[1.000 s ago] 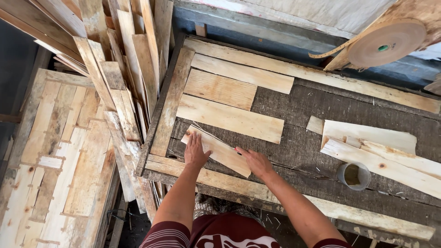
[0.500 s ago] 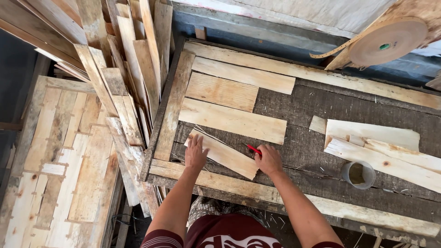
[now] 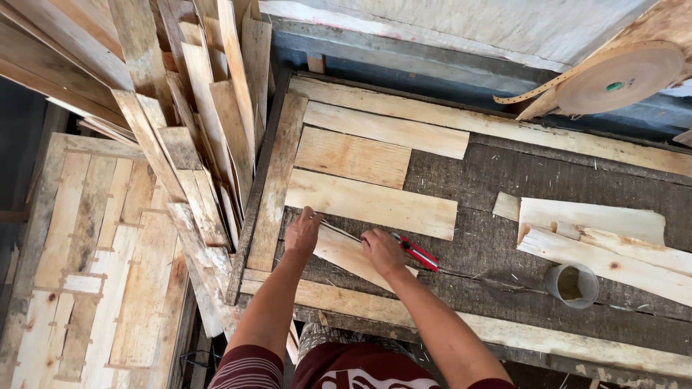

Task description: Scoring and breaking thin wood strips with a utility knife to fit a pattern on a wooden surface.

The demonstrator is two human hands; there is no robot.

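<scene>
Head view, left hand: my left hand lies flat and open, pressing down the left end of a thin tapered wood strip.
Head view, right hand: my right hand is closed around a red utility knife, whose body sticks out to the right of my knuckles; I cannot make out the blade.
Strip: it lies slantwise on the counter, running from under my left hand down to the right, passing beneath my right hand.
Just beyond my hands: a long pale board lies almost touching the strip's upper edge, with a shorter board and another long one further out.
Near side of my hands: a long plank runs along the counter's front edge, between the strip and my body.
Left of my left hand: an upright plank borders the boards, and past it a leaning stack of rough slats crowds that side.
Right of my right hand: well apart, a small grey cup and a pile of pale offcuts.
Far right, beyond the hands: a round wooden disc.
Lower left: a slatted wooden panel below the counter.
</scene>
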